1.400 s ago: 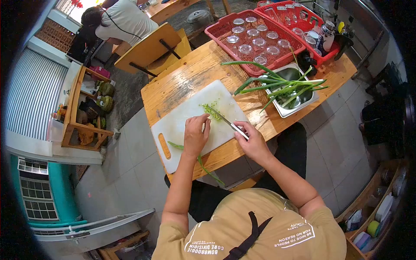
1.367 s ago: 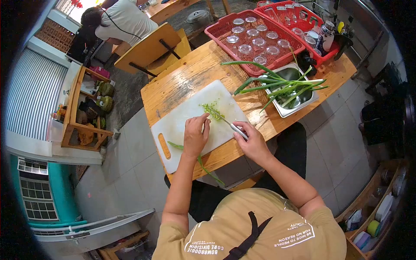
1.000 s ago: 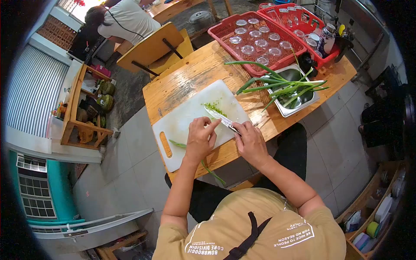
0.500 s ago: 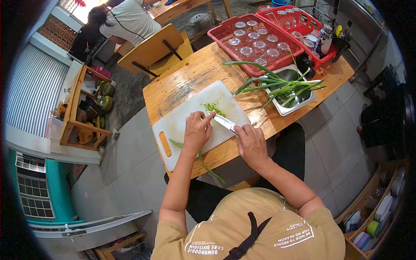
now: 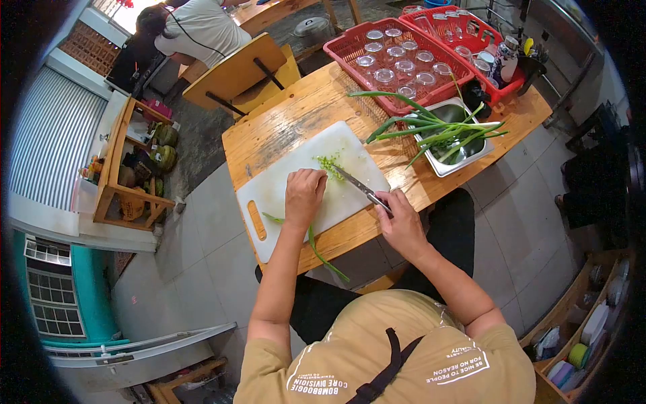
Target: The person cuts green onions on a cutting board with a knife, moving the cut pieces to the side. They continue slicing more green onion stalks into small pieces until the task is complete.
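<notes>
A white cutting board (image 5: 289, 172) lies on the wooden table (image 5: 289, 118). My left hand (image 5: 304, 196) presses green onion stalks (image 5: 321, 254) flat on the board; their long ends hang over the table's near edge. My right hand (image 5: 402, 222) grips a knife (image 5: 360, 186) by its handle, blade pointing up-left toward a small pile of chopped green onion (image 5: 328, 163) just beyond my left fingertips.
A steel tray (image 5: 479, 152) holding whole green onions (image 5: 431, 128) sits right of the board. Two red crates (image 5: 346, 48) of glass jars stand at the table's far side. A wooden chair (image 5: 232, 71) and another person (image 5: 192, 30) are beyond the table.
My right hand drew back toward me and the knife swung so its blade reaches the chopped pile. My left hand flattened and closed over the stalks.
</notes>
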{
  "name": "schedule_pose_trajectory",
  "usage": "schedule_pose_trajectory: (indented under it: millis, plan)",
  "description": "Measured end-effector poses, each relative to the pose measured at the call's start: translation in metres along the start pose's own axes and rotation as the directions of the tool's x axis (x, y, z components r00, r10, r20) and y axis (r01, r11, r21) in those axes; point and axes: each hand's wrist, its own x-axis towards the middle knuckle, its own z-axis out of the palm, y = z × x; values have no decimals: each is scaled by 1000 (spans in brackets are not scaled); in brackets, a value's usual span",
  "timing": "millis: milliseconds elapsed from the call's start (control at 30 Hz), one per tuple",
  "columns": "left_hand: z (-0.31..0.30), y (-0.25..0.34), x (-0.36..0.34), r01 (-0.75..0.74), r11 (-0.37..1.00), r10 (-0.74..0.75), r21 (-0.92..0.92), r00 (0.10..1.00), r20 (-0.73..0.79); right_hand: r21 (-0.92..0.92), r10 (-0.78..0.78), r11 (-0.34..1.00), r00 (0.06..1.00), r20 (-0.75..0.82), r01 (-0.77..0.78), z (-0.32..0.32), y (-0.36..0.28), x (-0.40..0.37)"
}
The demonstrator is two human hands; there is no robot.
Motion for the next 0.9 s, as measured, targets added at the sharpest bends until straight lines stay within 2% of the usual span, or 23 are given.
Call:
schedule_pose_trajectory:
  millis: [100, 233, 300, 333, 400, 500, 633, 700, 733, 800, 900]
  plan:
    - [-2, 4, 4, 73, 995, -71, -68, 997, 37, 55, 24, 998, 999, -22, -23, 0, 3, 0]
    - [-2, 7, 7, 7, 1000, -9, 29, 997, 72, 75, 24, 997, 999, -44, -21, 0, 7, -2]
    - [5, 5, 7, -67, 997, 70, 34, 994, -85, 88, 32, 996, 999, -38, -29, 0, 10, -3]
    - [8, 4, 5, -67, 997, 69, 33, 994, -84, 89, 39, 995, 998, -41, -35, 0, 11, -4]
    - [9, 4, 1, 55, 998, -55, -3, 998, -38, 91, 46, 995, 998, -41, -42, 1, 13, -3]
    - [1, 2, -4, 130, 990, -129, -61, 992, 16, 133, 56, 990, 998, -39, -50, 1, 11, -4]
    - [-14, 2, -15, 92, 996, -92, -15, 996, 9, 163, 112, 980, 994, 2, -111, -1, 8, -7]
    - [-14, 1, -27, 134, 989, -128, 54, 985, -114, 171, 111, 979, 994, 10, -112, 1, 9, -10]
    - [-15, 1, -35, 142, 988, -135, 57, 985, -110, 167, 120, 979, 993, 20, -121, 1, 9, -12]
    - [-21, 2, -51, 262, 965, -261, 20, 964, -48, 163, 133, 977, 990, 37, -137, 1, 7, -16]
    - [-26, 6, -70, 289, 957, -289, 39, 957, -5, 129, 150, 979, 986, 77, -159, 3, 4, -20]
